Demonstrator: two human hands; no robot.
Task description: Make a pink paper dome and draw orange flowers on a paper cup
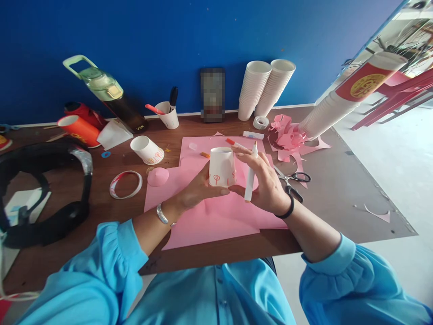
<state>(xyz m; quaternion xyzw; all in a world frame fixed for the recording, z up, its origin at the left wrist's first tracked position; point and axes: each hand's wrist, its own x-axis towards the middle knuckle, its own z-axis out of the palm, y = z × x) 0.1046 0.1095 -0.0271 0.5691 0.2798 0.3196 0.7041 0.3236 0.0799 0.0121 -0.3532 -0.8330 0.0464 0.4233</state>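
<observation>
My left hand point(196, 189) is closed around a white paper cup point(221, 164), holding it above the pink paper point(203, 221). Small red flower drawings run along the cup's lower edge. A white marker point(250, 183) with an orange tip pointing up is gripped in my right hand point(269, 180), whose fingers also reach to the cup's right side. An orange cap point(205, 155) and a red marker point(237, 143) lie on the paper behind the cup. To the left, a second paper cup point(145, 149) with orange-red flower drawings stands upside down or tilted; I cannot tell which.
Scissors point(289, 177) and pink scraps point(287, 133) lie on the right. Paper cup stacks point(253, 85) stand against the blue wall, near a phone point(213, 95). A bottle point(118, 99), a cup of pens point(169, 118) and a tape roll point(126, 185) are leftward.
</observation>
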